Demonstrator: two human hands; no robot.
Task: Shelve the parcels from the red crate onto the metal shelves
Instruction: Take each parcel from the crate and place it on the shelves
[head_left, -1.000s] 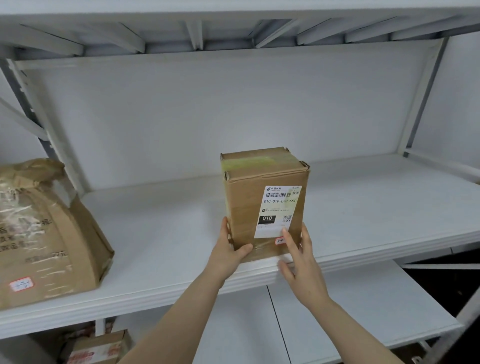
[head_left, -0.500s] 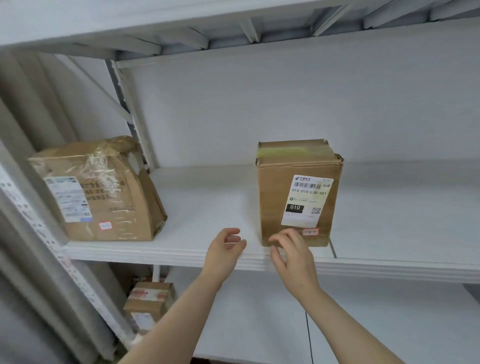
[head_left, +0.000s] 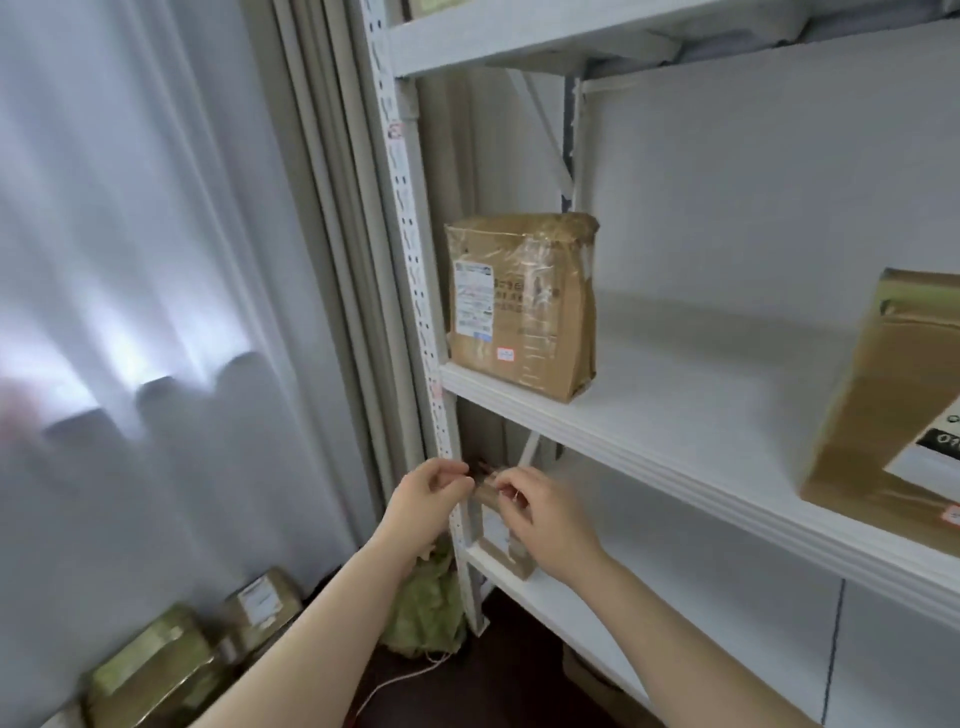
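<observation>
On the middle shelf (head_left: 649, 415) of the metal rack, a tape-wrapped brown parcel (head_left: 521, 304) is standing upright at the left end. Well apart from it, a labelled cardboard box (head_left: 878, 405) is sitting at the right edge of view. Below, in front of the perforated upright (head_left: 415, 270), the left hand (head_left: 427, 500) is hanging with loosely curled fingers, gripping nothing. The right hand (head_left: 543, 522) is curling just in front of a small parcel (head_left: 501, 551) on the lower shelf (head_left: 545, 597); blur is hiding whether it is touching. More parcels (head_left: 156, 670) are lying on the floor by the curtain (head_left: 130, 260).
</observation>
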